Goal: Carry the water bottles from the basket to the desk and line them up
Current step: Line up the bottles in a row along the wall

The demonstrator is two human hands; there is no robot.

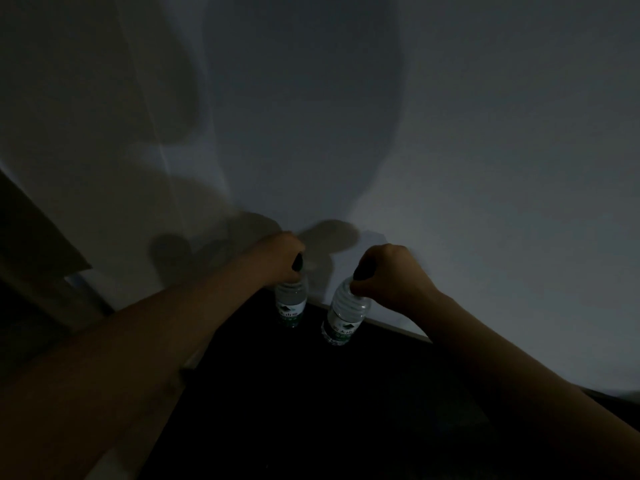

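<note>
The scene is very dim. A pale wall fills most of the view, with large soft shadows of the person and both arms thrown across it. At the far left a brownish panel stands against the wall, its lower part lost in darkness. Below the wall lies the black top of the desk, whose far edge meets the wall just behind the bottles. Both bare forearms reach forward over the desk, and nothing stands between them and the wall. The left hand has its fingers curled down round the top of the left bottle, which stands upright close to the wall. The right hand grips the neck of the right bottle in the same closed, overhand way – this one tilts, its base swung toward the left. The two clear bottles, each with a white and green label, are just beside each other and apart. Their bases fade into the black surface, so whether they rest on the desk or hang just above it cannot be told. A dark shape shows inside each fist – too dim to identify – and the label print is unreadable.
</note>
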